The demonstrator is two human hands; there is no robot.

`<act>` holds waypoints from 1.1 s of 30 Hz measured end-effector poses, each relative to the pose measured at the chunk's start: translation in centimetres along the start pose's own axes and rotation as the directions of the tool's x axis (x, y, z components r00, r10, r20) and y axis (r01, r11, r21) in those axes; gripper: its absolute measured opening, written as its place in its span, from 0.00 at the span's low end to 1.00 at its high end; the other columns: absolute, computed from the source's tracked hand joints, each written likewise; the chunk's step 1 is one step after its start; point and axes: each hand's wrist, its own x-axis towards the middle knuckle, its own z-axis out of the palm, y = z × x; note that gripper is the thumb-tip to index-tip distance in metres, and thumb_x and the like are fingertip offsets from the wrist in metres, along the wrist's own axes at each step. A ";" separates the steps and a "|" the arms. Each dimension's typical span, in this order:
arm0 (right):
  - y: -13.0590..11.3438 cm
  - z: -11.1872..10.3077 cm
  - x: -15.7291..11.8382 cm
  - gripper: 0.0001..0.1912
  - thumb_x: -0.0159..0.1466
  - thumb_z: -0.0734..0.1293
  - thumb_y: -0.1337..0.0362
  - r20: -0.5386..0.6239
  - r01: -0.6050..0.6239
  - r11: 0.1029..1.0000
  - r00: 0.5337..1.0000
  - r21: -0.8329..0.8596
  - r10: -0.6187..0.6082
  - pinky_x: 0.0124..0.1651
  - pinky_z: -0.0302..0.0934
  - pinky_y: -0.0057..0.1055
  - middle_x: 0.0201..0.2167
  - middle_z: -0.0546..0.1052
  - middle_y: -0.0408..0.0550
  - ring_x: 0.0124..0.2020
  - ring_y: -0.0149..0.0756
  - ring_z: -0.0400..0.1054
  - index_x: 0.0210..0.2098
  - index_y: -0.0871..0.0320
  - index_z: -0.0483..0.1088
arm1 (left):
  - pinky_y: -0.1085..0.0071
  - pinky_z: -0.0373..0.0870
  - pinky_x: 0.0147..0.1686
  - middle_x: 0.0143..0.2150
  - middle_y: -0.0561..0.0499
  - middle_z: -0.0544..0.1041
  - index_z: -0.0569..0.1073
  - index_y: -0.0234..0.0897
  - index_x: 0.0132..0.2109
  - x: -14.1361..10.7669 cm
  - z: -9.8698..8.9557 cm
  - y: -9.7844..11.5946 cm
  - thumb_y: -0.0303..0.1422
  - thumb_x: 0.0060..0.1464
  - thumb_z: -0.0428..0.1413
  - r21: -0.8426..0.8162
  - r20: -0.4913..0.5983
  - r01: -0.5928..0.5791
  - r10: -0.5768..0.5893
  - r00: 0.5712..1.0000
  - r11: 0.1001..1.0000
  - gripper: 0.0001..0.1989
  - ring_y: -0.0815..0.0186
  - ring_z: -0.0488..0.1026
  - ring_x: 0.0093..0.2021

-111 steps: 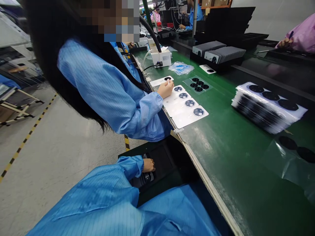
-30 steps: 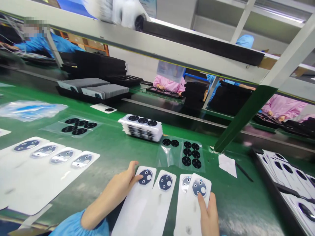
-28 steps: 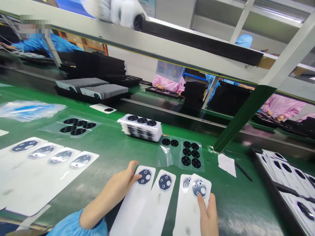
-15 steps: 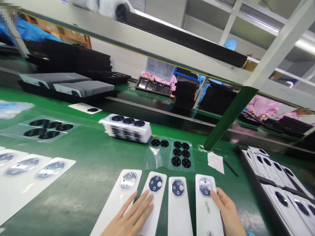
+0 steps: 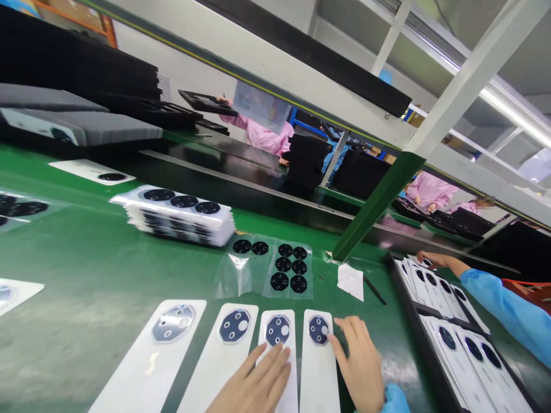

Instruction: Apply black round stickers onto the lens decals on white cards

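Four white panels lie alongside, discs already on; black discs remain on film. My left hand rests loosely spread; my right hand, unclosed.

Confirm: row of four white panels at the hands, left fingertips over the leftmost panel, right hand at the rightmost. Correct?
No, wrong panel for the left hand. Head view: its fingertips are over the third panel from the left, not the leftmost panel. Row of four and right hand at the rightmost panel stand.
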 end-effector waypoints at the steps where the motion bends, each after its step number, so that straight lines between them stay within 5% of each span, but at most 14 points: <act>1: 0.0 -0.1 0.3 0.12 0.68 0.56 0.58 0.013 0.066 0.997 0.998 0.031 -0.066 0.37 0.66 0.31 0.36 0.74 0.48 0.38 0.39 0.70 0.41 0.54 0.69 | 0.60 0.72 0.49 0.54 0.40 0.74 0.72 0.30 0.52 0.5 0.8 0.0 0.32 0.54 0.57 0.032 -0.011 0.043 -0.042 0.999 0.999 0.19 0.53 0.73 0.52; 5: 0.6 0.4 1.0 0.14 0.68 0.54 0.71 0.086 0.196 0.967 0.974 0.160 -0.211 0.45 0.67 0.31 0.39 0.76 0.47 0.42 0.36 0.71 0.46 0.55 0.68 | 0.58 0.72 0.47 0.51 0.36 0.75 0.71 0.27 0.52 1.4 3.2 -0.6 0.26 0.53 0.56 0.145 -0.017 0.162 -0.161 0.987 0.976 0.18 0.49 0.74 0.50; 15: 1.6 1.6 0.9 0.15 0.67 0.54 0.74 0.038 0.393 0.919 0.918 0.042 -0.394 0.42 0.67 0.29 0.41 0.78 0.48 0.43 0.36 0.73 0.47 0.58 0.66 | 0.63 0.72 0.45 0.48 0.38 0.77 0.71 0.26 0.49 1.1 3.7 -1.2 0.25 0.61 0.43 0.198 -0.145 0.162 -0.135 0.980 0.967 0.15 0.54 0.75 0.48; 22: 2.6 2.7 0.2 0.16 0.68 0.52 0.71 0.090 0.427 0.900 0.903 -0.082 -0.420 0.40 0.66 0.29 0.42 0.79 0.48 0.41 0.37 0.74 0.48 0.59 0.67 | 0.64 0.70 0.45 0.50 0.39 0.76 0.70 0.27 0.49 0.9 4.0 -1.4 0.29 0.60 0.45 0.182 -0.073 0.151 -0.140 0.988 0.972 0.14 0.54 0.74 0.48; 33: 2.5 2.7 -0.1 0.19 0.67 0.50 0.73 0.146 0.474 0.856 0.880 -0.205 -0.452 0.39 0.63 0.31 0.43 0.78 0.51 0.41 0.39 0.74 0.47 0.61 0.69 | 0.65 0.66 0.49 0.51 0.39 0.75 0.70 0.29 0.51 0.6 4.5 -1.2 0.29 0.60 0.46 0.067 -0.104 0.204 -0.196 0.975 0.977 0.15 0.56 0.72 0.50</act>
